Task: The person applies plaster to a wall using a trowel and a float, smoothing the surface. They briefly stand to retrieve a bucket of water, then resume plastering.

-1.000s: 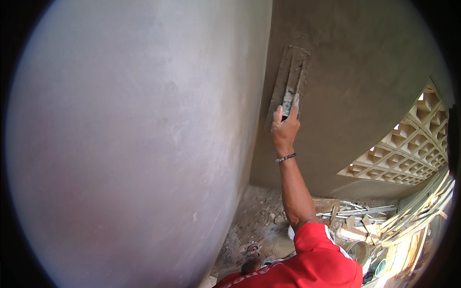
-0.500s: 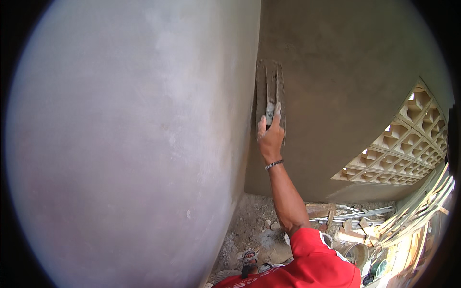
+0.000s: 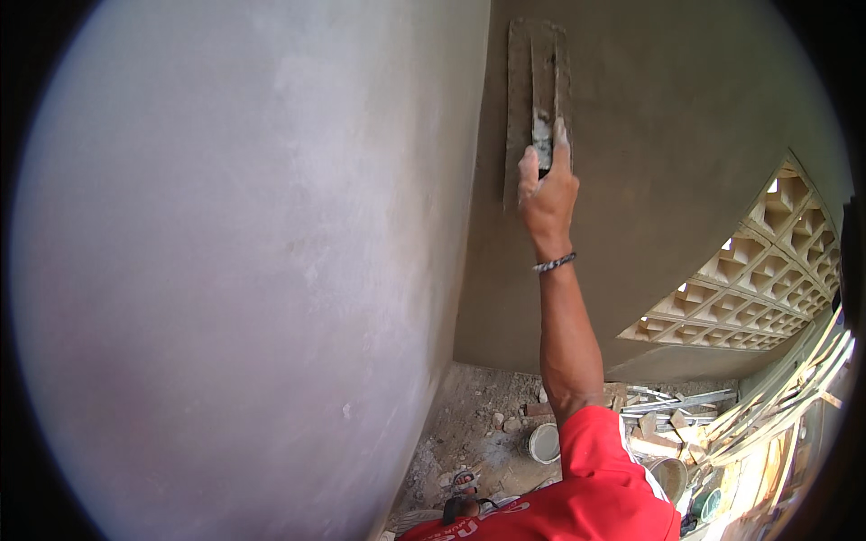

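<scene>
My right hand (image 3: 549, 185) is closed round the handle of a long, mud-coated plastering trowel (image 3: 520, 99). Its thumb lies on the left side and the forefinger stretches along the handle's right. The blade stands nearly upright against the brown plastered wall (image 3: 622, 180), a little right of the corner with the pale grey wall (image 3: 234, 270). A beaded bracelet (image 3: 555, 262) circles my right wrist, and the arm reaches up from a red sleeve (image 3: 595, 451). My left hand does not show.
Openwork vent blocks (image 3: 758, 270) are set in the wall at right. Rubble (image 3: 478, 406) covers the ground below, with a round white-rimmed bucket (image 3: 544, 444) and another bucket (image 3: 668, 476). Long wooden strips (image 3: 776, 397) lean at the right. A sandalled foot (image 3: 465, 481) shows at the bottom.
My right hand has slid the trowel up the brown wall and slightly right, away from the corner. The white-rimmed bucket is now more exposed beside my arm.
</scene>
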Tool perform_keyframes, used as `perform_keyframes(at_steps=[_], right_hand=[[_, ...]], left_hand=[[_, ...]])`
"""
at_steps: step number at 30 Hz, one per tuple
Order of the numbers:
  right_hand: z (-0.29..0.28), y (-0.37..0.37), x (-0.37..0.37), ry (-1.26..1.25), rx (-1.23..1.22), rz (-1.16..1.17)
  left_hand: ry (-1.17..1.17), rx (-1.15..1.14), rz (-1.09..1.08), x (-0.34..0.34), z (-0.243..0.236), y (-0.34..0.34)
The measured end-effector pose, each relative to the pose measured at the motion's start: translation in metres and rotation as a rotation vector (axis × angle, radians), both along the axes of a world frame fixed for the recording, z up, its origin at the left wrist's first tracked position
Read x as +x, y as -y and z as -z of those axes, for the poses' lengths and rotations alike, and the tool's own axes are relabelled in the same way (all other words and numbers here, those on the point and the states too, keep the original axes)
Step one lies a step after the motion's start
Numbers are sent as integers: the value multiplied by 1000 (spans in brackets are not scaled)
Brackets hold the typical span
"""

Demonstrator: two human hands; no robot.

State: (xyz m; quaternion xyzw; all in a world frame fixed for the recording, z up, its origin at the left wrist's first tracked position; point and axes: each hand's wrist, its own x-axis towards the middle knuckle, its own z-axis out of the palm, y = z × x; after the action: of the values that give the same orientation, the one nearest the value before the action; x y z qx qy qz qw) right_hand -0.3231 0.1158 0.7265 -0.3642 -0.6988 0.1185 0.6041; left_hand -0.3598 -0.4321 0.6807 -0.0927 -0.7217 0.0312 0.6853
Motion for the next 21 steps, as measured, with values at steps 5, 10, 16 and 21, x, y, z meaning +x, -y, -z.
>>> perform_keyframes(at_steps=[5, 10, 16, 21], right_hand=[[71, -13, 17, -21, 120, 103], [27, -2, 23, 2, -103, 31], [90, -13, 33, 8, 134, 80], [26, -3, 28, -80, 0, 4]], left_hand=[[10, 34, 21, -8, -1, -1], [33, 44, -7, 2, 6, -2], [31, 32, 27, -1, 0, 0], [-5, 55, 2, -4, 1, 0]])
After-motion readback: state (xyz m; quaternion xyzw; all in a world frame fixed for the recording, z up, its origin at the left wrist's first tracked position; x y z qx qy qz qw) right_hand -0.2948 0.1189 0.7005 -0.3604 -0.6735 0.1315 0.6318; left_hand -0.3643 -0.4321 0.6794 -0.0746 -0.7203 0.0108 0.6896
